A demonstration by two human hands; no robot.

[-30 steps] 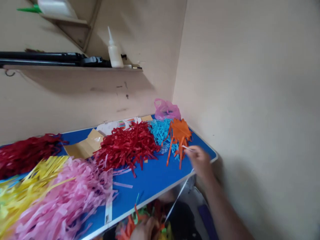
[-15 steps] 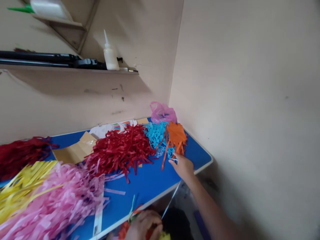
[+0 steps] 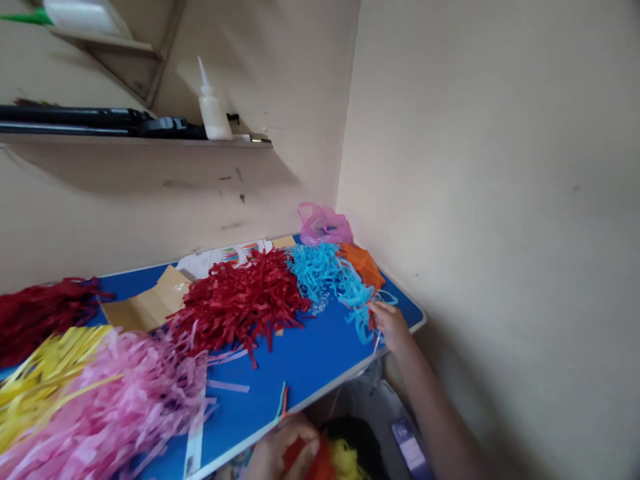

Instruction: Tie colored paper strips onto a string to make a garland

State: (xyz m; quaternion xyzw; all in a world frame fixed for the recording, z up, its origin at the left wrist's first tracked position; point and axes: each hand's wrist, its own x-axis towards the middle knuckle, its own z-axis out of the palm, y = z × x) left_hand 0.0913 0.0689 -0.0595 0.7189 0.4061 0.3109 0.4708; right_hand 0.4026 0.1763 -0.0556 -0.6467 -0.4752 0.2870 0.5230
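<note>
My right hand [image 3: 391,324] is at the table's right front edge, its fingers closed on light blue paper strips [image 3: 361,293]. These trail from the blue pile [image 3: 315,267] across the orange paper strips [image 3: 364,264]. A short white string [image 3: 377,343] hangs by the fingertips. Below the front edge, my left hand [image 3: 283,448] is curled round a bundle of colourful paper strips. Thin green and red ends [image 3: 283,400] stick up above it, and orange paper [image 3: 320,460] shows beside it. What lies inside the left grip is partly hidden.
Piles of red [image 3: 245,293], pink [image 3: 115,400] and yellow strips [image 3: 45,373] cover the blue table [image 3: 265,387]. A pink plastic bag [image 3: 324,225] sits in the far corner. Above, a shelf [image 3: 150,141] carries a glue bottle [image 3: 214,113]. A wall rises at right.
My right hand has moved right and slightly down, and now grips blue strips drawn over the orange ones. The string no longer stretches visibly down to my left hand, which stays low.
</note>
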